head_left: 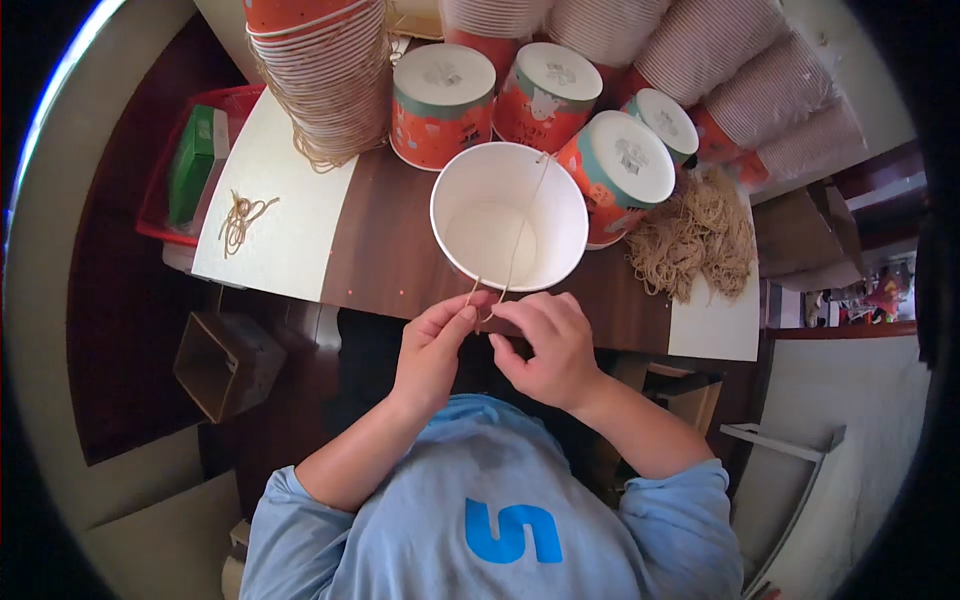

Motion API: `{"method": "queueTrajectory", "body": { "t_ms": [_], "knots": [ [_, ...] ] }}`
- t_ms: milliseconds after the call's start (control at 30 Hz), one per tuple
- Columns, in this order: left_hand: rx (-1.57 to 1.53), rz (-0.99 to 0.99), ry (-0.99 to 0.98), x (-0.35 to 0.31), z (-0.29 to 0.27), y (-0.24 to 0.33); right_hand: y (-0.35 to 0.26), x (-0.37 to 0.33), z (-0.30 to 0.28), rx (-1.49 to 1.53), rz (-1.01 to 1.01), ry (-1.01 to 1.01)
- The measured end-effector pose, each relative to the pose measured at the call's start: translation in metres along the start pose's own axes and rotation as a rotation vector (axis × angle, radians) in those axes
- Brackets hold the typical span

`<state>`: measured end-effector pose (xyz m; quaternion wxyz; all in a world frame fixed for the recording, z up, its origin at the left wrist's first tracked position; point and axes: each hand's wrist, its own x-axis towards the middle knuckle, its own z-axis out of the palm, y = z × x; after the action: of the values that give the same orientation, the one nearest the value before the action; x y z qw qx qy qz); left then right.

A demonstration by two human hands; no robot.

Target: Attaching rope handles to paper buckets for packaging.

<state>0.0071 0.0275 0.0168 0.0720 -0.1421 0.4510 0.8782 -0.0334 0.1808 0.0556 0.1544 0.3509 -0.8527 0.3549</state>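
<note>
A white-lined paper bucket stands mouth up in front of me on the table. A thin tan string runs from a hole at its far rim across the opening to the near rim, where both hands meet. My left hand pinches the string between thumb and forefinger just outside the near rim. My right hand has its fingers curled beside it, with a small loop of string at the forefinger; how firmly it grips is partly hidden. Both hands are close together over the table's front edge.
Several upturned orange-and-green paper buckets stand behind. A tall nested stack with strings is at back left, wrapped stacks at back right. A heap of tan strings lies right, a few strings left. A cardboard box sits below left.
</note>
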Motion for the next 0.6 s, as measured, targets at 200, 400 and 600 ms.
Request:
{"method": "queueTrajectory", "body": {
  "t_ms": [200,400,600],
  "knots": [
    [0.067,0.057,-0.021,-0.005,0.000,0.009,0.005,0.004,0.000,-0.287,-0.148,-0.148],
    [0.785,0.381,-0.138,-0.007,-0.011,0.031,0.005,0.017,-0.016,-0.138,-0.104,-0.046],
    [1.255,0.882,-0.232,0.010,-0.021,0.053,0.006,0.033,-0.030,-0.058,-0.003,0.042]
  ]
}}
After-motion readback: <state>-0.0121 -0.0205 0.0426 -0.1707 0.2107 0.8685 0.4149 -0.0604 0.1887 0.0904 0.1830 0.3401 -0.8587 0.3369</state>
